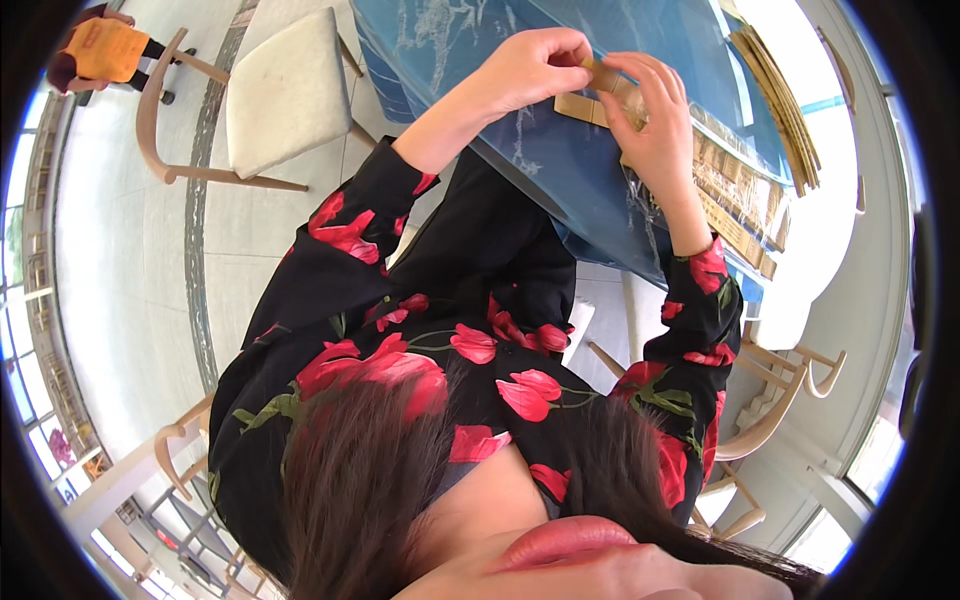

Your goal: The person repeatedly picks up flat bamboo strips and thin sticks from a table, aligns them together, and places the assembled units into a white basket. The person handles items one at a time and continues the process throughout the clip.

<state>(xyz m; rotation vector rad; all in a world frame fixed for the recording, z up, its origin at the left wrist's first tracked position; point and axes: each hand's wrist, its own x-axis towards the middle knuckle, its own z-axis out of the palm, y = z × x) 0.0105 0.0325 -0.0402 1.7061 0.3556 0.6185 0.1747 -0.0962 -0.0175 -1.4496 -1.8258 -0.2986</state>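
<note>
My left hand [545, 68] is closed in a pinch, its thumb and fingertips on a small tan cardboard piece [602, 76]. From the other side my right hand [655, 118] holds the same piece between its curved fingers and thumb. The exact shape of the piece is partly hidden by the fingers. Just under the hands, a flat brown cardboard strip [578, 108] lies on the blue-covered table [500, 150]. Beside my right wrist lie several brown cardboard pieces in clear plastic [745, 190].
A stack of folded cardboard sheets [778, 110] stands at the table's right side. Left of the table is a wooden chair with a pale seat [285, 95]. Another person with an orange apron or bag [108, 52] stands far left. More wooden chairs [780, 400] are behind on the right.
</note>
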